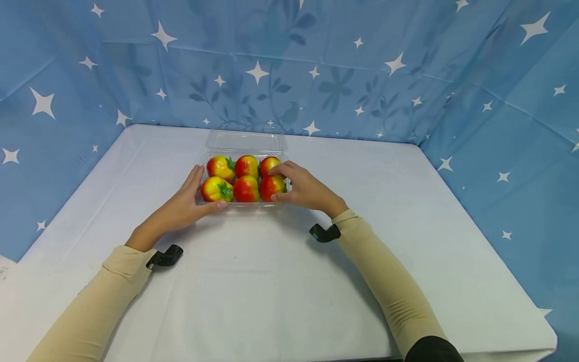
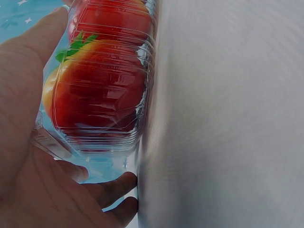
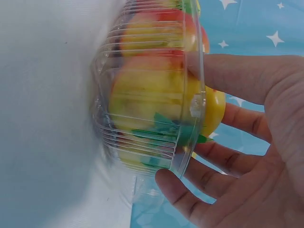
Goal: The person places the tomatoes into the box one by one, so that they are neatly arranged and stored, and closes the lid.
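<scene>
A clear plastic box (image 1: 249, 205) sits toward the back of the table, its hinged lid (image 1: 246, 142) laid back. Red-and-yellow tomatoes with green leafy tops fill it in two rows of three. At the box's left end is my left hand (image 1: 183, 205), thumb along the front rim and straight fingers beside the end wall. My right hand (image 1: 307, 188) reaches over the right end and holds the front right tomato (image 1: 269, 188) between thumb and fingers. In the right wrist view, that tomato (image 3: 142, 88) shows through the ribbed wall, its lower part still inside the box.
A white cloth (image 1: 253, 291) covers the table. Blue curtains (image 1: 280, 65) with white stars stand close behind the box and along both sides. Dark camera mounts (image 1: 166, 256) stick out from the wrists of the beige sleeves.
</scene>
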`<state>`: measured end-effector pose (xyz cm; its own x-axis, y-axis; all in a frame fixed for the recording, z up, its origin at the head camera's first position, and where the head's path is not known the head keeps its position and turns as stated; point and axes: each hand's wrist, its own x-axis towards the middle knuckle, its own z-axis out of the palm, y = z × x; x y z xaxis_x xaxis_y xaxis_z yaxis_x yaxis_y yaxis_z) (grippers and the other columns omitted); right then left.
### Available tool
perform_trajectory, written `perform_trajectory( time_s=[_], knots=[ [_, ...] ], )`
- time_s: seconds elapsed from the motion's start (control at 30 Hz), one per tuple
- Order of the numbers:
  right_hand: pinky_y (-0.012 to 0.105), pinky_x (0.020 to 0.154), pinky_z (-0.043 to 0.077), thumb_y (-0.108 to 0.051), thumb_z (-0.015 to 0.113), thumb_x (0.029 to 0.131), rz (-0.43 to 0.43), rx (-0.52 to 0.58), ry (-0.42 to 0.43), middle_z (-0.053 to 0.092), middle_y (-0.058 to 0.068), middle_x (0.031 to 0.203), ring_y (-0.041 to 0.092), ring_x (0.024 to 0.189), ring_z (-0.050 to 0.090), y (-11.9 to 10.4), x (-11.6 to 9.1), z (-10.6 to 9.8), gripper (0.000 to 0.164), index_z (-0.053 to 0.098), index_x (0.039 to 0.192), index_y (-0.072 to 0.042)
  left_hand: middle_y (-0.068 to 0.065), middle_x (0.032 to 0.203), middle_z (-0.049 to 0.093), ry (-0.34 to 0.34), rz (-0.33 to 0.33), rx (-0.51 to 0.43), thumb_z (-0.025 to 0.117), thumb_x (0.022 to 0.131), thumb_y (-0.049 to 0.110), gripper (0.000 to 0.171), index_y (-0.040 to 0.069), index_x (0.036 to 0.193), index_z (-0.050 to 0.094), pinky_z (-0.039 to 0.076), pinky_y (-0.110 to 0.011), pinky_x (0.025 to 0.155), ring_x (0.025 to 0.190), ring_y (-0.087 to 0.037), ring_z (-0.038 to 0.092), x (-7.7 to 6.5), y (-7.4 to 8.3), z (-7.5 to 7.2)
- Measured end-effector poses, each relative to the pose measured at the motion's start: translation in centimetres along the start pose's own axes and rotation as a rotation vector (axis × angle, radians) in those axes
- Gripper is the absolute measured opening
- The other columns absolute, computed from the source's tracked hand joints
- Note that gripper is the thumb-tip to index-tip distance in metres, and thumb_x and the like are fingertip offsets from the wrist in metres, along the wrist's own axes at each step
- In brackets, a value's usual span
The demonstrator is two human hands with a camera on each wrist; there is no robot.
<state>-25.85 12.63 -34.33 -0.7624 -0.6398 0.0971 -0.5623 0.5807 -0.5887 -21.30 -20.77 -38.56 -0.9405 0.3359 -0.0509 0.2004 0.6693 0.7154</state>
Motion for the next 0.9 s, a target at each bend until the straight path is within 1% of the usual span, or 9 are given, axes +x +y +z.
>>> perform_trajectory(
  time_s=[0.23,0.4,0.53,0.63,0.73,0.8,0.9],
  knots=[
    [0.046,0.109,0.052,-0.023,0.079,0.096,-0.003,-0.024,-0.016,0.058,0.012,0.140,0.028,0.129,0.055,0.1,0.1,0.0,0.053,0.062,0.143,-0.003,-0.016,0.176,-0.019,-0.001,-0.001,0.000,0.071,0.098,0.060,0.123,0.007,0.170,-0.013,0.009,-0.071,0.124,0.162,-0.044,-0.006,0.1,-0.1,0.0],
    [0.047,0.106,0.054,-0.025,0.078,0.097,-0.007,-0.032,-0.023,0.060,0.013,0.137,0.028,0.123,0.057,0.2,0.1,-0.1,0.052,0.065,0.141,-0.001,-0.017,0.176,-0.019,-0.003,-0.001,-0.001,0.071,0.098,0.059,0.123,0.008,0.170,-0.013,0.010,-0.072,0.123,0.162,-0.045,-0.006,0.1,-0.1,-0.1],
    [0.048,0.102,0.055,-0.027,0.075,0.099,-0.036,-0.035,-0.004,0.062,0.012,0.131,0.026,0.118,0.057,0.4,0.0,-0.1,0.049,0.067,0.139,-0.001,-0.017,0.176,-0.019,-0.001,0.002,-0.003,0.071,0.098,0.059,0.122,0.008,0.170,-0.013,0.010,-0.072,0.123,0.162,-0.045,-0.006,0.1,0.0,-0.1],
    [0.048,0.099,0.056,-0.026,0.072,0.101,-0.062,-0.028,0.021,0.063,0.011,0.127,0.025,0.116,0.059,0.5,-0.1,-0.2,0.045,0.068,0.137,-0.001,-0.018,0.176,-0.019,-0.004,-0.001,-0.003,0.071,0.098,0.059,0.122,0.008,0.170,-0.013,0.010,-0.072,0.123,0.162,-0.045,-0.007,0.1,0.0,-0.1],
    [0.047,0.098,0.057,-0.026,0.070,0.103,-0.070,-0.019,0.060,0.064,0.011,0.128,0.026,0.116,0.060,0.7,-0.1,-0.3,0.041,0.069,0.136,-0.002,-0.019,0.176,-0.018,-0.011,-0.007,-0.007,0.071,0.099,0.059,0.122,0.008,0.170,-0.014,0.010,-0.073,0.122,0.161,-0.047,-0.005,0.0,0.0,-0.3],
    [0.046,0.097,0.057,-0.025,0.069,0.103,-0.073,-0.010,0.102,0.065,0.011,0.128,0.029,0.116,0.062,0.9,-0.1,-0.4,0.039,0.070,0.134,-0.002,-0.019,0.177,-0.015,-0.007,-0.010,-0.022,0.069,0.099,0.060,0.121,0.009,0.170,-0.014,0.012,-0.073,0.122,0.161,-0.048,-0.001,0.0,0.0,-0.5],
    [0.046,0.093,0.058,-0.022,0.069,0.103,-0.069,0.018,0.188,0.065,0.014,0.127,0.034,0.115,0.063,1.5,0.0,-0.3,0.035,0.071,0.131,0.000,-0.018,0.178,-0.008,0.013,-0.024,-0.082,0.064,0.103,0.059,0.114,0.013,0.171,-0.014,0.019,-0.072,0.122,0.160,-0.049,0.013,0.0,0.0,-1.1]
  ],
)
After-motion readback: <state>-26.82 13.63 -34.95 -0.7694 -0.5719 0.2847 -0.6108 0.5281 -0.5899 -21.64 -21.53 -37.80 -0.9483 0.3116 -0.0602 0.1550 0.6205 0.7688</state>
